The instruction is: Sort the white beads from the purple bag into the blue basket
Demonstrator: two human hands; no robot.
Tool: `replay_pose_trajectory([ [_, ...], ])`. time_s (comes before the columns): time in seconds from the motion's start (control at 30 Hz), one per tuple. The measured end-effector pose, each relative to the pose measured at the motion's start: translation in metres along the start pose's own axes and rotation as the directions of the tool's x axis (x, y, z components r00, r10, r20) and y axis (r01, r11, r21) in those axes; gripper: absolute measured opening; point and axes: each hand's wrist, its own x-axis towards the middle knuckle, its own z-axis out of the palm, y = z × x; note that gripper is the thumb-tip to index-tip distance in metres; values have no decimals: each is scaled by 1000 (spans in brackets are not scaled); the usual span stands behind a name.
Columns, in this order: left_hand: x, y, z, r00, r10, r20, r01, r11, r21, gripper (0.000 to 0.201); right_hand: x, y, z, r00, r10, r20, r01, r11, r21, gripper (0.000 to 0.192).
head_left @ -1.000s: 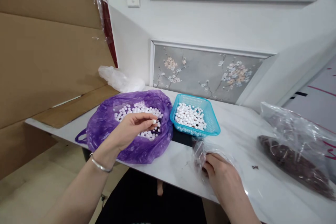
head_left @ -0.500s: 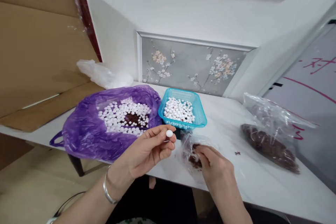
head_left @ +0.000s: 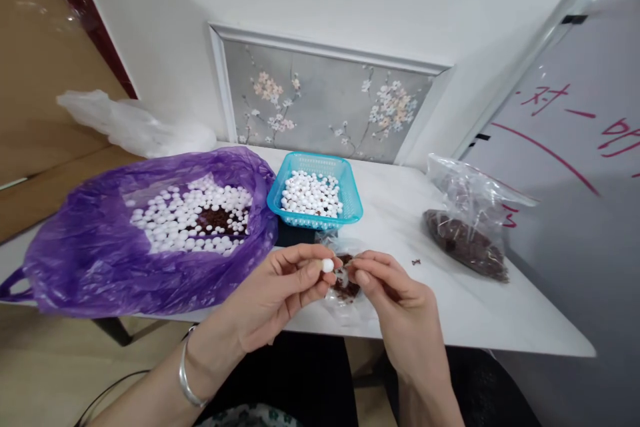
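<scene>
A small white ball (head_left: 327, 265) is pinched between the thumb and fingers of my left hand (head_left: 275, 290). Close beside it, my right hand (head_left: 400, 300) has its thumb and fingertips pressed together; whatever lies between them is too small to make out. Beneath both hands a clear plastic bag (head_left: 345, 303) lies open on the table, with small dark brown bits (head_left: 346, 288) inside, partly covered by my fingers. Behind stands a blue basket (head_left: 354, 203) holding many white balls (head_left: 310, 193). To the left, a purple plastic bag (head_left: 95, 240) spreads open around white balls and brown bits.
A zip bag of brown material (head_left: 467, 247) rests at the right of the white table (head_left: 515, 317). A few brown bits (head_left: 416, 261) lie loose nearby. White plastic (head_left: 145, 130) and cardboard (head_left: 40, 80) are at the left; a whiteboard (head_left: 565, 167) stands at the right.
My right hand has come up from the clear bag toward the ball in my left hand. The view has swung to the right, shifting everything leftward.
</scene>
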Motion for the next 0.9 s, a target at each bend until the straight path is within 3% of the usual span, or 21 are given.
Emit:
replay_pose_trajectory([
  [0.2,4,-5,-1,999,31,25,-32,998,54,17,-5,-10,10,998,54,14,-56,969,239,14],
  [0.43,9,-7,1,996,72,50,-79,985,152,9,-6,-14,10,999,0,43,-6,992,126,10],
  [0.9,5,-9,2,990,131,45,-138,953,269,9,-7,-14,13,998,30,53,-33,997,65,7],
])
